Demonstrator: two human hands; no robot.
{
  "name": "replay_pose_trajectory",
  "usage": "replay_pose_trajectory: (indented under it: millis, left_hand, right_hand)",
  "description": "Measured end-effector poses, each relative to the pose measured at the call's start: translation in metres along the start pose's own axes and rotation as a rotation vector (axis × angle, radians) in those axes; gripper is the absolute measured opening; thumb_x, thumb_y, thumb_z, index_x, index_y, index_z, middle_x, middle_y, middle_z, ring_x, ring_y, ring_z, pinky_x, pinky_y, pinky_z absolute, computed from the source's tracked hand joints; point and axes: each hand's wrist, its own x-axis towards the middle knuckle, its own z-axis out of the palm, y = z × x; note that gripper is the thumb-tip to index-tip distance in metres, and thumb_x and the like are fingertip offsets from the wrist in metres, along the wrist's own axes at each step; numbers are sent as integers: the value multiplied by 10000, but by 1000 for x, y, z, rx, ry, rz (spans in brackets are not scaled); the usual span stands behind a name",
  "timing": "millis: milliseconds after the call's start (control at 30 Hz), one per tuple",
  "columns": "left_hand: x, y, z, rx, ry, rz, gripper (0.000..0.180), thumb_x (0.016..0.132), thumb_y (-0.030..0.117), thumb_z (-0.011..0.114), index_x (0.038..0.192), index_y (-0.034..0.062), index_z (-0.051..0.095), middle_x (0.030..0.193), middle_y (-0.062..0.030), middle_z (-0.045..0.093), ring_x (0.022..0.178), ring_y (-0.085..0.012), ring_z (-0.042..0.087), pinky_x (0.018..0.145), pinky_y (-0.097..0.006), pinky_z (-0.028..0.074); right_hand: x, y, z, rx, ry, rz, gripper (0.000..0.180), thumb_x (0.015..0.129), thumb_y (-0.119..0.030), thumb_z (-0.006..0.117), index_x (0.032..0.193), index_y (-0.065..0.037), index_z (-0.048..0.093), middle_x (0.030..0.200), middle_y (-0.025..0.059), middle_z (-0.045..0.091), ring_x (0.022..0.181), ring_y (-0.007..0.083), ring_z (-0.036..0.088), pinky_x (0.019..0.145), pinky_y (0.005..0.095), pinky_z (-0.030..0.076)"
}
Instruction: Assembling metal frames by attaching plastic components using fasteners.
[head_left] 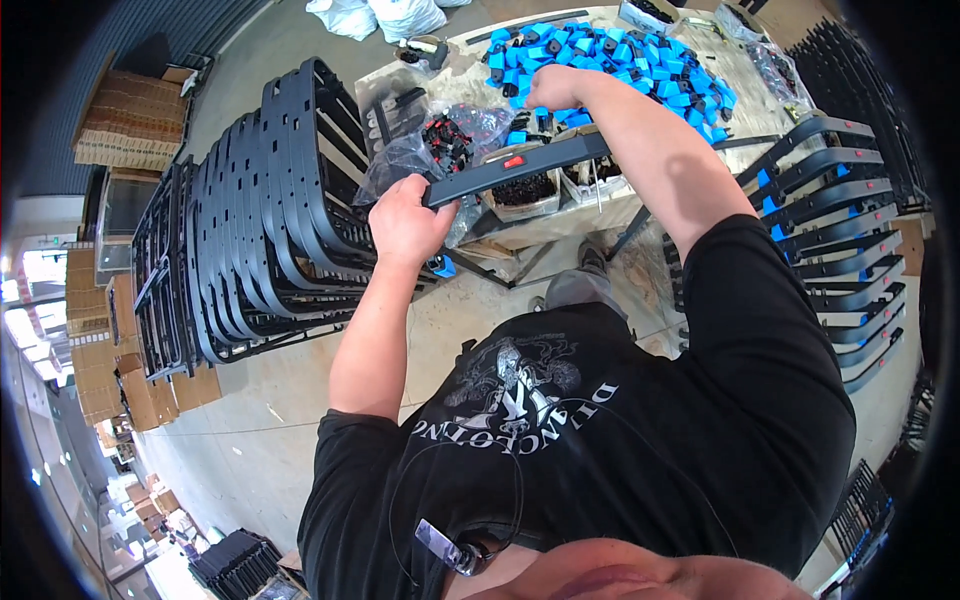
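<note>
I see a dark curved bar [520, 165] with a red button, gripped at its near end by the left hand [408, 222], fist closed. Right hand [556, 88] sits past the bar's far end, fingers pinched in a pile of blue clips [640, 60]. Black frames [270, 210] are stacked left of the left hand.

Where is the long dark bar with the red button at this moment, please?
In the head view, the dark bar sits just above centre, its near end gripped by the left hand, running over the small parts boxes toward the right hand by the blue parts pile.
</note>
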Motion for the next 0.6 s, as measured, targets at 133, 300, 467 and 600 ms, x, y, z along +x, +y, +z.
replay_pose_trajectory:
  millis: [133, 300, 467, 600]
  left_hand:
    - [-24, 11, -12, -32, -11, 12, 315, 740, 317, 804, 787, 72, 612, 794, -124, 656, 776, -346, 674, 700, -462, 543]
    - [-40, 13, -20, -51, -3, 57, 294, 741, 299, 792, 791, 72, 613, 797, -118, 655, 777, -339, 677, 705, -455, 547]
    - [-35, 8, -19, -42, 29, 52, 294, 758, 309, 784, 811, 67, 626, 832, -130, 681, 808, -340, 692, 732, -453, 557]
    - [-10, 1, -11, -47, -3, 41, 311, 776, 337, 783, 824, 69, 633, 839, -146, 686, 819, -364, 691, 738, -474, 551]
  right_hand:
    - [-49, -29, 8, 249, 235, -271, 412, 889, -418, 698, 1050, -39, 722, 969, 160, 736, 896, 301, 694, 823, 418, 538]
    - [-151, -84, -4, 72, 87, -365, 315, 937, -339, 689, 1052, -46, 702, 901, 128, 706, 849, 241, 676, 767, 385, 529]
    - [-195, -96, 38, 90, 1086, -606, 193, 962, -265, 675, 956, -73, 653, 781, 98, 628, 731, 280, 639, 687, 421, 507]
    - [-206, -78, 111, 712, 1079, -281, 297, 1005, -344, 633, 963, -50, 639, 779, 64, 622, 663, 208, 617, 620, 367, 495]
